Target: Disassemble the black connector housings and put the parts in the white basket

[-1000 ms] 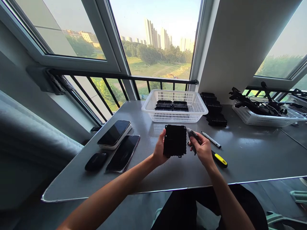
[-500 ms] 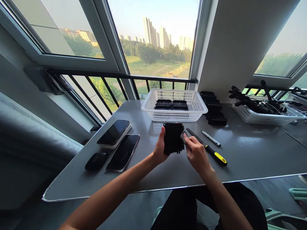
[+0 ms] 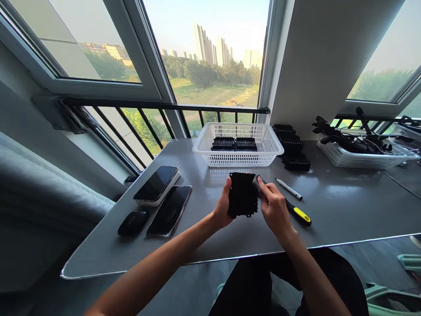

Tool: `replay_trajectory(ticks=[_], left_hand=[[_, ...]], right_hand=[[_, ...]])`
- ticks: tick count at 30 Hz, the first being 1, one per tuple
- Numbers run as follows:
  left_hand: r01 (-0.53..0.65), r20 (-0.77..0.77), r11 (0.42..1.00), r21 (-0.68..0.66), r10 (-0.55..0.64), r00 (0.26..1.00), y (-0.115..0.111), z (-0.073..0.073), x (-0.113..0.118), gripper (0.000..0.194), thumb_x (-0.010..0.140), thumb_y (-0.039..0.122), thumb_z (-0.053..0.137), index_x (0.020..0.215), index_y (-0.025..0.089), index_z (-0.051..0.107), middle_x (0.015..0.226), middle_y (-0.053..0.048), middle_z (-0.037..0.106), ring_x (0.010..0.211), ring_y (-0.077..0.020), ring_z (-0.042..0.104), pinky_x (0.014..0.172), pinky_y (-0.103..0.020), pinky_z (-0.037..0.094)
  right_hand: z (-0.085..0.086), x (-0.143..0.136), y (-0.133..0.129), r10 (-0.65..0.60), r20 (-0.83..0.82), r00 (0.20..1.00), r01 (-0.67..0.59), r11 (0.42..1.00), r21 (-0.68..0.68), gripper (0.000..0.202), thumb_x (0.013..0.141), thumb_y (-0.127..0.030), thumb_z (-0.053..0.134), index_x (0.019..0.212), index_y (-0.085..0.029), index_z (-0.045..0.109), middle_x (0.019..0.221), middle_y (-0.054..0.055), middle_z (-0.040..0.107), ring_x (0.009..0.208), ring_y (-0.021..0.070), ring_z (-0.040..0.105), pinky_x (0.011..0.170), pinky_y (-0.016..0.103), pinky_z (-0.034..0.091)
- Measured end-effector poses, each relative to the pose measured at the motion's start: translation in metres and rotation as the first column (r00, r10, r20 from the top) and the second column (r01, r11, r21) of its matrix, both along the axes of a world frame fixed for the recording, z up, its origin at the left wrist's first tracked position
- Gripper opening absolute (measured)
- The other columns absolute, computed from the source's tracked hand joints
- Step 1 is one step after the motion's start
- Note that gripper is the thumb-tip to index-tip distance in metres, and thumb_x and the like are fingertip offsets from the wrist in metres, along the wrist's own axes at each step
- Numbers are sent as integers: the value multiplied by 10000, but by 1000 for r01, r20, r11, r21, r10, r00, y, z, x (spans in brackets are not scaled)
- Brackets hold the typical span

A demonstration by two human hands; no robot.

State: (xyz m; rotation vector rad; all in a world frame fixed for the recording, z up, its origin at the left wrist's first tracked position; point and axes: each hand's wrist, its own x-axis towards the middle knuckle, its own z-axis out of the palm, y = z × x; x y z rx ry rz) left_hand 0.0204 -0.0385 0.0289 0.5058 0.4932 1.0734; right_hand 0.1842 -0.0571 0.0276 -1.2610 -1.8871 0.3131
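My left hand (image 3: 223,202) grips a flat black plastic part (image 3: 242,195) by its left edge, thumb on the front face, above the table. The part is roughly square, with a jagged right edge and small tabs. My right hand (image 3: 273,199) is closed on a small grey piece (image 3: 255,181), pressed against the part's upper right edge; whether it is sandpaper or cloth I cannot tell. Partly behind my right hand lies a file (image 3: 301,216) with a black and yellow handle. Beyond it rests a white marker (image 3: 288,188).
A white plastic basket (image 3: 238,160) holding black parts stands at the back. Right of it are stacked black parts (image 3: 296,161) and another basket (image 3: 363,160) with black pieces and cables. Phones (image 3: 169,210) and a black mouse-like object (image 3: 132,222) lie left on the grey table (image 3: 210,250).
The black part has shifted slightly right and down and turned a little. My right hand with the grey piece has moved up along the part's right edge.
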Motion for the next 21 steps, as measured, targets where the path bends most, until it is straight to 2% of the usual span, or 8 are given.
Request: replay_trajectory(ticks=[3,7,8,10,12,14,18,21], left_hand=[[-144,11,989,-34,144,989,9,4,-11,629,919,593,360,1310,142,558,1025,-102,737,880,-224,700,814,-334,554],[-201,2,979,-33,201,980,20,11,-25,652,930,600,303,1279,124,579,971,-101,745,831,-227,707,779,-350,565],[-198,-1,980,-26,198,980,20,10,-25,644,929,599,312,1292,134,570,985,-98,743,838,-228,706,779,-353,564],[-170,-21,985,-19,170,985,16,8,-19,616,921,592,357,1329,169,542,1036,-88,736,859,-228,704,790,-353,559],[-121,-51,993,-13,120,991,10,3,-10,605,910,593,389,1361,209,513,1116,-82,715,902,-233,696,816,-360,550],[-52,-82,999,3,53,995,3,0,-2,620,902,606,392,1375,220,499,1171,-90,694,963,-248,681,839,-368,539],[82,-185,997,3,-80,980,-9,-4,7,670,879,645,396,1345,184,533,1145,-119,701,984,-267,676,819,-356,538],[111,-261,993,-43,-118,958,-14,-5,9,709,860,664,413,1292,126,579,1130,-147,704,1002,-276,669,843,-350,531]], right_hand=[[2,-7,-10,146,121,982,-130,983,-133,526,910,-95,359,1412,-198,477,970,87,621,801,183,625,753,282,498],[21,4,-20,387,183,904,-320,894,-314,401,883,-123,450,1173,-257,691,840,39,660,709,162,619,654,247,477],[25,8,-21,368,172,914,-305,902,-307,374,878,-138,471,1137,-265,709,836,31,666,715,162,622,662,249,477],[30,15,-19,236,115,965,-207,953,-222,365,874,-159,493,1165,-254,693,880,33,673,751,168,628,697,262,486],[30,18,-15,73,34,997,-69,993,-98,402,887,-173,483,1255,-227,635,916,48,662,781,176,628,732,277,495],[26,16,-12,-12,3,1000,12,1000,-2,429,909,-180,453,1317,-211,583,915,58,639,789,180,625,747,285,498],[17,6,-12,-44,151,987,36,998,51,453,941,-174,392,1374,-209,521,944,67,611,749,173,614,717,284,498],[15,-2,-15,-110,312,944,101,994,46,475,935,-136,376,1394,-164,494,978,87,613,746,179,612,672,278,493]])
